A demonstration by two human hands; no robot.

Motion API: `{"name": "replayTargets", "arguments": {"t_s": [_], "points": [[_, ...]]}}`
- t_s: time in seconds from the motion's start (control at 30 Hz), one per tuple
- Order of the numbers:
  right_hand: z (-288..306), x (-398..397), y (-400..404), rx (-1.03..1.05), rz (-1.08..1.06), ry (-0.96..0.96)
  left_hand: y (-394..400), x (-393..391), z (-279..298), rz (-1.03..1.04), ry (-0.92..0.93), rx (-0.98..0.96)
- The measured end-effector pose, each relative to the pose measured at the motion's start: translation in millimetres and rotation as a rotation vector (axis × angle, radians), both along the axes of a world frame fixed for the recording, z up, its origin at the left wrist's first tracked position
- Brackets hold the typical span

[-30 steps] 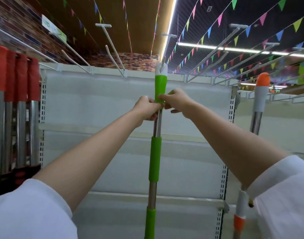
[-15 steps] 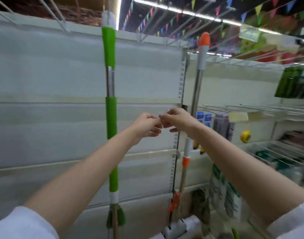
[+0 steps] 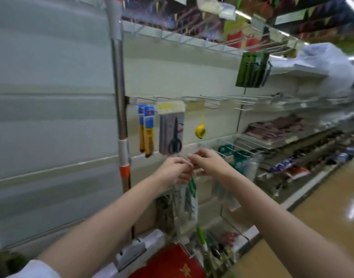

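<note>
We find the left hand [image 3: 175, 170] and the right hand [image 3: 209, 162] brought together in front of the shelving, fingertips meeting, with both sets of fingers curled inward. A faint glint shows between the fingertips, but the blur is too heavy: we cannot tell whether either hand pinches something or is simply clenched.

Just above the knuckles hangs the scissors pack [image 3: 172, 133], a grey card with black-handled scissors, hooked under the wire rail [image 3: 192, 98]. Its lower edge sits just over the left hand, and we cannot tell whether they touch. To the pack's left hang two yellow-handled tools [image 3: 146, 131] on blue cards; to its right a yellow tape measure [image 3: 200, 131] dangles on a cord. Further left a steel pole [image 3: 119, 81] with an orange band stands upright against the white back panel [image 3: 51, 117]. Below the hands hangs a green-labelled packet [image 3: 192, 189] — and lower down lies a red box [image 3: 172, 261].
</note>
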State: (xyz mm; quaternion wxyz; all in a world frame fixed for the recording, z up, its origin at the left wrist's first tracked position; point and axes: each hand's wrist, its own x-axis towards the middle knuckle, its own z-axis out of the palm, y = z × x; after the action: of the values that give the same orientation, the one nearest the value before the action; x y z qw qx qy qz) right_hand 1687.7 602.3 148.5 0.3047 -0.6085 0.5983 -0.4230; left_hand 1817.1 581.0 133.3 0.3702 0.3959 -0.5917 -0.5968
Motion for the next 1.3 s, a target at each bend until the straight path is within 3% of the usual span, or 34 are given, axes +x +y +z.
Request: {"name": "replayTargets", "arguments": {"t_s": [0.27, 0.53, 0.8, 1.07, 1.3], "points": [[-58, -155, 10, 0.159, -0.071, -0.102, -7, -154, -59, -0.132, 0.059, 0.164], [-121, -257, 9, 0.325, -0.18, -0.295, -24, -251, -131, -0.113, -0.076, 0.286], [-184, -273, -58, 0.443, -0.123, -0.297, -90, -276, -213, 0.111, -0.097, 0.442], [-269, -264, -195, 0.556, 0.028, -0.257, -192, -286, -294, 0.426, 0.029, 0.585], [-344, -240, -296, 0.573, 0.123, -0.129, -271, -295, -354, 0.66, 0.019, 0.599]]}}
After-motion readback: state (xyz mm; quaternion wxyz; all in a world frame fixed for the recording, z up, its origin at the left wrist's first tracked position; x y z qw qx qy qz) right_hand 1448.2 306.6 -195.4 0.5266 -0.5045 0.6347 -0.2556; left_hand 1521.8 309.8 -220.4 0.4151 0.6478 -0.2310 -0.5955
